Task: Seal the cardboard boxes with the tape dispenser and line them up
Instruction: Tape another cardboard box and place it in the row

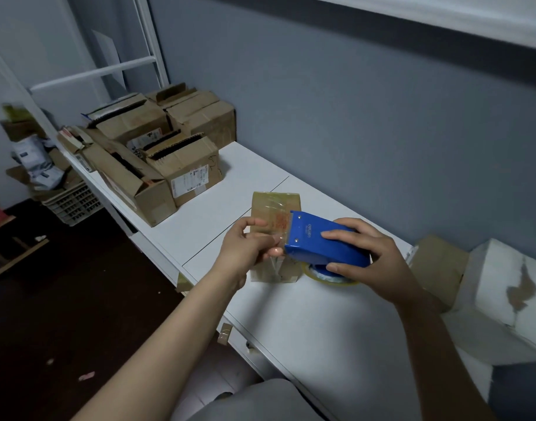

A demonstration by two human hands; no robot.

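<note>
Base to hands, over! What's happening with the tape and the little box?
Left hand pinches tape end. Right hand grips blue tape dispenser over small box on table. Other boxes piled far off, nothing blocking.

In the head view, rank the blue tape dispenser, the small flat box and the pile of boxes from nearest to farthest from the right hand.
1. The blue tape dispenser, gripped by the right hand.
2. The small flat box, just left of it.
3. The pile of boxes, at the far left end of the table.
</note>
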